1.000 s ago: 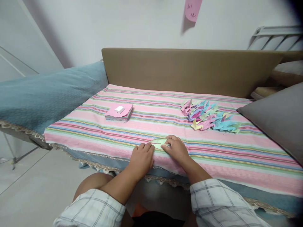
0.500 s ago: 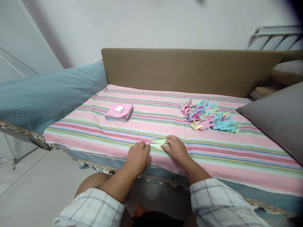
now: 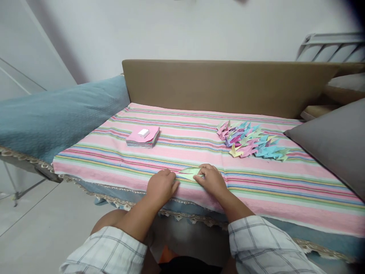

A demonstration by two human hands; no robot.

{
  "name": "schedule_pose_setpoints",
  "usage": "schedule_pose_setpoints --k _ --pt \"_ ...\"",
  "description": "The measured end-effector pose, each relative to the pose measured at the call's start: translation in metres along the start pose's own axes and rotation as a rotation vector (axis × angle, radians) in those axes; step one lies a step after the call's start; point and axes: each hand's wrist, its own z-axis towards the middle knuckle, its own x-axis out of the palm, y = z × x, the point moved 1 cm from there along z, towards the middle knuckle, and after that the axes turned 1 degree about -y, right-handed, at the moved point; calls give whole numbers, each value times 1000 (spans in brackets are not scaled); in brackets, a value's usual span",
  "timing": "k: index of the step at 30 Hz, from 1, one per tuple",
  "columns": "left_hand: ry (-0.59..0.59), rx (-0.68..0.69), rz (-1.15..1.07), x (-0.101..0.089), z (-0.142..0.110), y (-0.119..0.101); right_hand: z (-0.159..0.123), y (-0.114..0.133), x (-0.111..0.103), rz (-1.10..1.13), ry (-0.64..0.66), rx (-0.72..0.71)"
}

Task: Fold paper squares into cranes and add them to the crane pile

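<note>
Green folded paper (image 3: 195, 171), lengthwise left to right, forked end leftward, right hand (image 3: 210, 179) pinching it, left hand (image 3: 161, 186), grip unclear

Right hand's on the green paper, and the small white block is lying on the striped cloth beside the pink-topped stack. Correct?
Not quite: the head view shows the small white block lying on top of the pink-topped stack. The right hand is on the green paper.
</note>
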Motion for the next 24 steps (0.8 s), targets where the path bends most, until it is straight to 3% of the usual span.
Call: schedule_pose_setpoints --k 3,5,9,15,24 --pt "-90 314 -96 6 -3 -15 0 1 1 -6 -11 -18" --pt "-132 435 -131 14 -4 -26 -1 1 2 -7 -25 -26" --pt "-97 410 -104 28 1 -38 0 -6 -2 28 -6 -70" --pt "-79 380 -74 32 6 -40 3 -23 -20 177 117 -205" --pt "-85 393 -24 35 10 -42 5 -23 -17 91 60 -130"
